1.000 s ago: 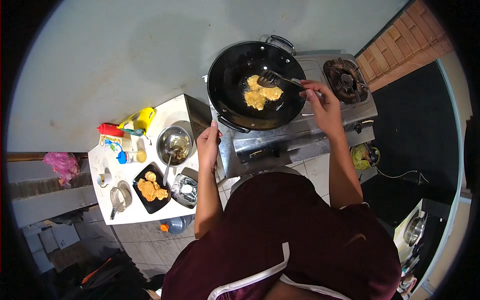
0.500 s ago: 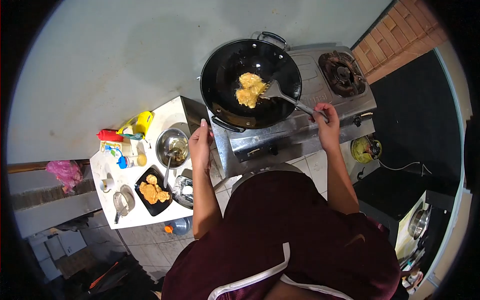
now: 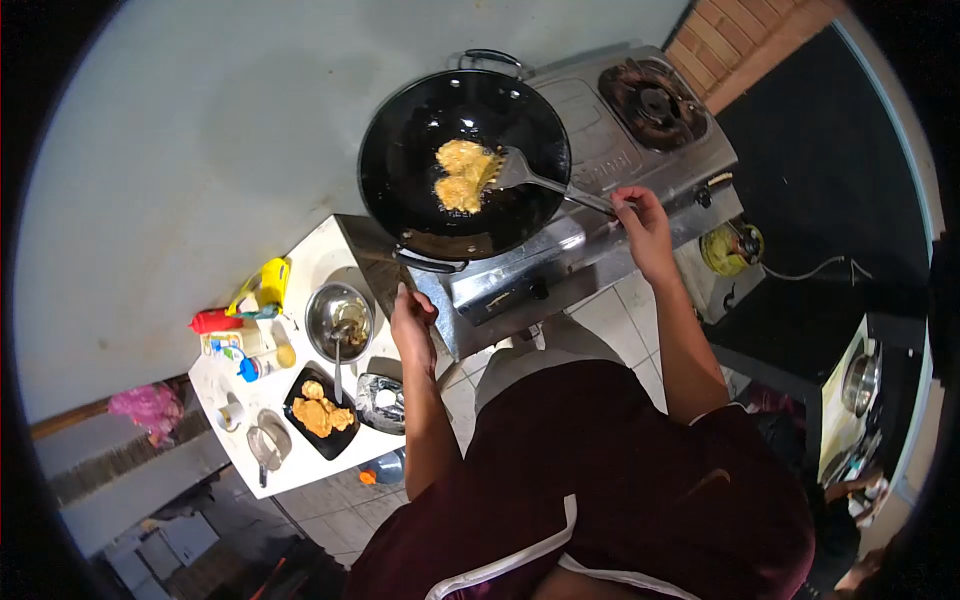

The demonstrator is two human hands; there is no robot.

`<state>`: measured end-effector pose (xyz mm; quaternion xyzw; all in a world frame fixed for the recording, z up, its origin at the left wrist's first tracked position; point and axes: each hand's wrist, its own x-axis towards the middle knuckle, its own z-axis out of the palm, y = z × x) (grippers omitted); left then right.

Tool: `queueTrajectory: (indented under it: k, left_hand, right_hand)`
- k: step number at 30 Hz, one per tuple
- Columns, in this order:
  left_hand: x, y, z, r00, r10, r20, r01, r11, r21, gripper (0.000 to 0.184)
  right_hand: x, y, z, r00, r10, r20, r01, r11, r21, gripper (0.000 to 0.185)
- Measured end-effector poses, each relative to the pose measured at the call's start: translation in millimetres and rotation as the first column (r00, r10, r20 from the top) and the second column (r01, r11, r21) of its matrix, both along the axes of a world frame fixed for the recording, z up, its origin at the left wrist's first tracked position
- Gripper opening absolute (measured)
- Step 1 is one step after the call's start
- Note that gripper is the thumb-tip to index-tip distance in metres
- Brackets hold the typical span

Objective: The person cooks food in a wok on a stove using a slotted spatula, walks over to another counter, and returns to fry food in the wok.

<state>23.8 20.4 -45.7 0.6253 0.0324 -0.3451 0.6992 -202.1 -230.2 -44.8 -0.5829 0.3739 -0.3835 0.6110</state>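
Observation:
My right hand point(image 3: 645, 228) is closed around the handle end of a slotted metal spatula point(image 3: 560, 185). The spatula's blade rests in a black wok point(image 3: 400, 190), against the right side of golden battered pieces point(image 3: 461, 178) frying in oil. The wok sits on the left burner of a steel gas stove point(image 3: 590, 240). Below the wok's near handle point(image 3: 430, 262), apart from it, my left hand point(image 3: 412, 318) hovers with loosely bent fingers, thumb apart, holding nothing.
On the white table point(image 3: 240, 440) at left are a steel bowl point(image 3: 325, 345) with a ladle, a black plate point(image 3: 345, 440) of fried pieces, a sieve point(image 3: 268, 440), a floury container point(image 3: 380, 395) and a red bottle point(image 3: 212, 320). A rusty second burner point(image 3: 655, 105) lies right of the wok.
The view has turned and shifted, so the wok appears further left and the table lower. The spatula blade stays against the battered pieces, and my right hand still grips its handle.

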Motion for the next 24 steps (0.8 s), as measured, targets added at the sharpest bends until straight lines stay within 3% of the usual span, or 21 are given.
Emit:
queueTrajectory:
  k: [3, 5, 7, 8, 11, 13, 15, 16, 21, 23, 24]
  left_hand:
    - [-9.3, 9.5, -24.0, 0.994, -0.107, -0.021, 0.105, 0.992, -0.076, 0.034]
    - [-19.3, 7.8, -30.2, 0.99, -0.139, -0.03, 0.137, 0.989, -0.061, 0.032]
    - [-29.0, 9.6, -33.0, 0.961, -0.276, -0.019, 0.277, 0.96, 0.038, 0.034]
    - [-29.2, 13.0, -32.8, 0.911, -0.412, 0.017, 0.409, 0.908, 0.089, 0.035]
    - [-43.6, 2.2, -22.6, 0.801, -0.594, 0.073, 0.579, 0.8, 0.158, 0.038]
    - [-54.4, -5.3, -11.6, 0.76, -0.641, 0.108, 0.638, 0.767, 0.068, 0.041]
    - [-68.8, -19.7, 3.9, 0.613, -0.778, 0.137, 0.756, 0.628, 0.183, 0.04]
    - [-76.9, -26.3, 4.3, 0.583, -0.782, 0.221, 0.768, 0.619, 0.166, 0.037]
    - [-120.2, -68.8, 29.7, 0.492, -0.843, 0.218, 0.824, 0.532, 0.198, 0.029]
    - [-141.4, -90.0, 39.9, 0.458, -0.84, 0.292, 0.872, 0.488, 0.037, 0.023]
    - [-153.5, -101.2, 45.8, 0.466, -0.827, 0.315, 0.866, 0.499, 0.03, 0.014]
  right_hand:
    - [-7.8, 2.1, -2.3, 0.997, -0.079, -0.022, 0.078, 0.996, -0.048, 0.017]
    - [-14.3, 0.5, -2.7, 0.989, -0.147, -0.01, 0.146, 0.988, -0.06, 0.018]
    - [-22.9, 3.3, 5.3, 0.978, -0.208, -0.002, 0.208, 0.976, -0.066, 0.019]
    - [-27.4, 6.7, 14.5, 0.968, -0.25, 0.027, 0.252, 0.966, -0.062, 0.02]
    - [-48.7, 2.8, 22.5, 0.95, -0.299, 0.085, 0.307, 0.946, -0.101, 0.022]
    - [-65.9, 6.3, 40.6, 0.937, -0.349, 0.017, 0.344, 0.914, -0.215, 0.023]
    - [-80.8, 10.0, 56.2, 0.919, -0.394, 0.003, 0.382, 0.89, -0.25, 0.026]
    - [-85.6, 13.4, 70.7, 0.916, -0.4, 0.047, 0.399, 0.887, -0.232, 0.027]
    - [-138.2, 8.3, 94.0, 0.884, -0.456, 0.098, 0.466, 0.853, -0.234, 0.027]
    - [-162.1, 6.1, 104.3, 0.856, -0.516, -0.042, 0.483, 0.824, -0.297, 0.022]
    - [-175.3, 2.9, 103.6, 0.848, -0.529, -0.025, 0.504, 0.821, -0.266, 0.019]
